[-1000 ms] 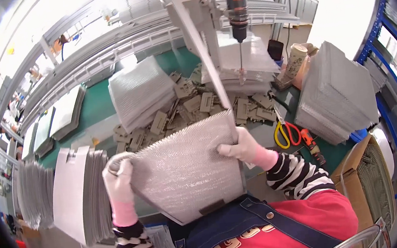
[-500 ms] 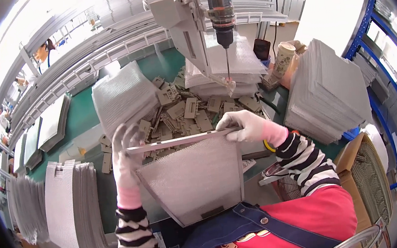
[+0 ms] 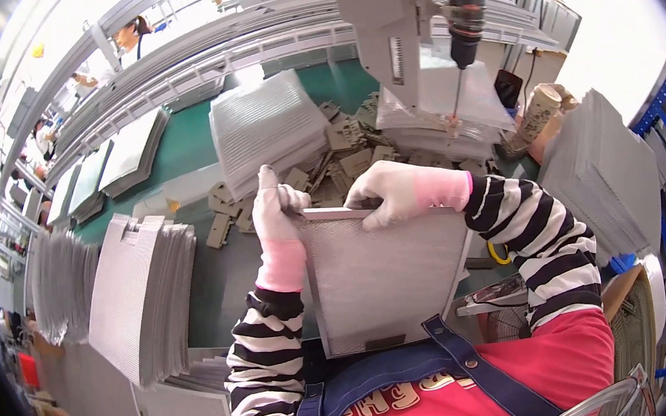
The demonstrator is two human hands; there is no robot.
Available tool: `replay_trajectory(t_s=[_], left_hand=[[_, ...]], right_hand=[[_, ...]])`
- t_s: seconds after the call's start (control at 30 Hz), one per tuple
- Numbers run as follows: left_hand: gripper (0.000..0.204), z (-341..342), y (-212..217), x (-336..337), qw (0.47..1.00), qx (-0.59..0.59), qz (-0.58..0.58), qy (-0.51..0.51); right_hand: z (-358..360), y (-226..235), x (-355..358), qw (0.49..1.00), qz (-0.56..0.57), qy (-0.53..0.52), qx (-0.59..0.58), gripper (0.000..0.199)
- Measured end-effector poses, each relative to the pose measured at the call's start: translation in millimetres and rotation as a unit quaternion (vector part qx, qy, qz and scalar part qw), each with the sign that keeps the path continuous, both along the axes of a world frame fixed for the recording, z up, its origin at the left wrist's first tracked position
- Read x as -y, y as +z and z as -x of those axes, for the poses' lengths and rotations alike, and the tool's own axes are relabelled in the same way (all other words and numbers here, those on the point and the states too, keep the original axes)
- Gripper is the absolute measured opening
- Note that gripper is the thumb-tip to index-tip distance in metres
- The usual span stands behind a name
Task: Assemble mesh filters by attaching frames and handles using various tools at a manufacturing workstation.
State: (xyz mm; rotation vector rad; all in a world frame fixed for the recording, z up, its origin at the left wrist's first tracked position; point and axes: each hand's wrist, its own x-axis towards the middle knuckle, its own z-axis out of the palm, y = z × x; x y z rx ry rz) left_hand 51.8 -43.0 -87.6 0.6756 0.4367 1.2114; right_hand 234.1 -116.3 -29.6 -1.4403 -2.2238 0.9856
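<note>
A grey mesh filter panel (image 3: 391, 274) with a thin metal frame stands tilted against my front, a dark patch at its bottom edge. My left hand (image 3: 277, 213), in a white glove with a pink cuff, is closed on its upper left corner. Along the top edge lies a pale strip (image 3: 333, 213), where my right hand (image 3: 396, 192), gloved alike, closes with curled fingers. The hand partly covers the strip. Just beyond both hands spreads a pile of beige plastic parts (image 3: 345, 167).
Stacks of mesh sheets stand at the back (image 3: 265, 126), left (image 3: 129, 300) and right (image 3: 606, 174). A hanging powered screwdriver (image 3: 468, 26) points down beyond my right hand, beside a white machine arm (image 3: 382, 35). A patterned cup (image 3: 539, 112) and a yellow ring-shaped handle (image 3: 500, 254) are at the right.
My right hand has slid left along the panel's top edge, closer to my left hand. The panel looks straighter now. The whole view has shifted, so the bench appears farther right.
</note>
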Motion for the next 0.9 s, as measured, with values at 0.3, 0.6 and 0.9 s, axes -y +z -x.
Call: replay_trajectory(t_s=[0.3,0.6,0.9], left_hand=[[0.031,36.4,-49.3,62.8,0.910,-0.260,-0.218,0.236],[0.035,51.7,-58.3,65.3,0.975,-0.166,-0.114,0.098],[0.052,45.7,-45.3,67.2,0.962,-0.146,-0.209,0.100]], right_hand=[[24.9,-24.4,15.9,0.995,-0.101,-0.004,-0.021,0.028],[37.2,-20.9,10.3,0.993,-0.119,-0.010,-0.019,0.025],[33.0,-22.1,14.2,0.998,-0.026,0.047,-0.013,0.027]])
